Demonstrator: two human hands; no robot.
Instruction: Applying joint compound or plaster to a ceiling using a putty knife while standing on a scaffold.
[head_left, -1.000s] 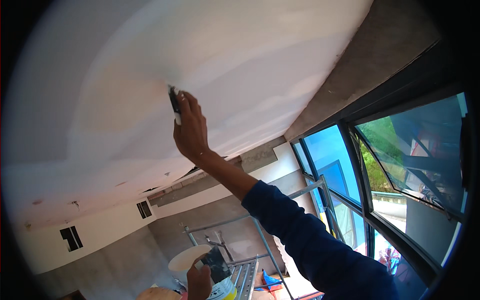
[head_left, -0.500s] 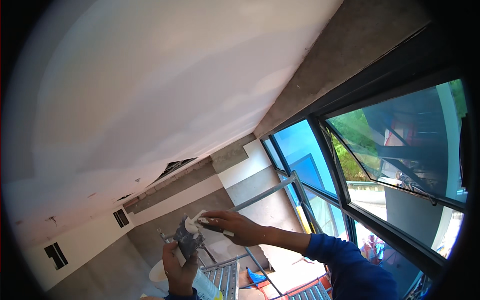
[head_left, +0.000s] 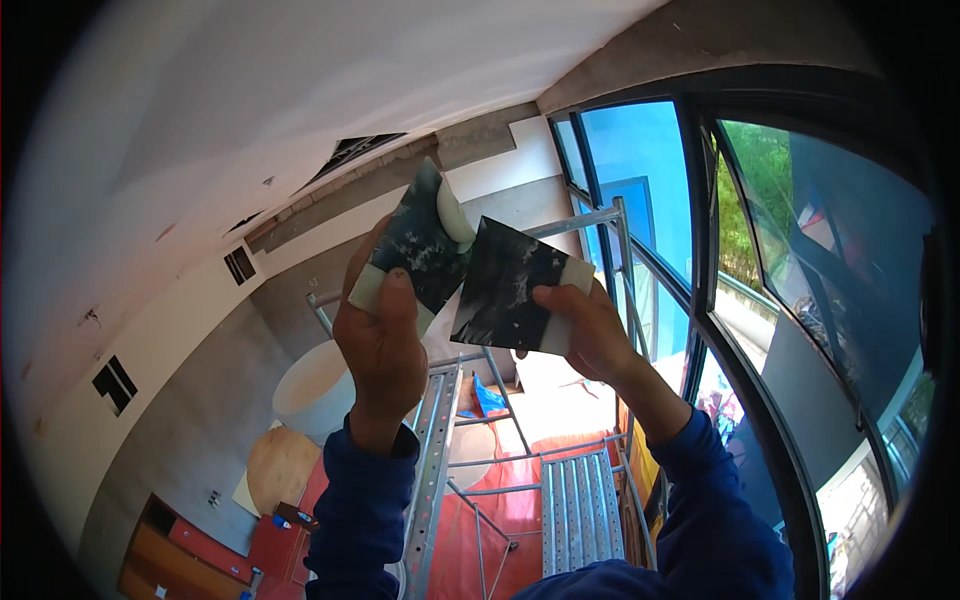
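Observation:
My left hand (head_left: 385, 345) grips a putty knife (head_left: 420, 250), its thumb pressed on the pale lower part. The dark blade is smeared, and a thick lump of off-white putty (head_left: 453, 215) sits along its right edge. To the right, my right hand (head_left: 600, 325) pinches a second putty knife (head_left: 508, 288) by its pale end, thumb on top. White streaks cover that dark, squarish blade. The two blades are tilted toward each other, nearly meeting in the middle; whether they touch I cannot tell.
A whitish ceiling (head_left: 230, 110) slopes overhead. Metal scaffold planks (head_left: 582, 510) and a scaffold rail (head_left: 575, 222) lie below and beyond my hands. A round, pale container (head_left: 310, 400) stands left of my left forearm. Dark-framed windows (head_left: 700, 250), one tilted open, line the right side.
My view has tipped lower. Both hands have come up and forward in it. The right putty knife, earlier against the left one, is now drawn to the right with its blade face showing.

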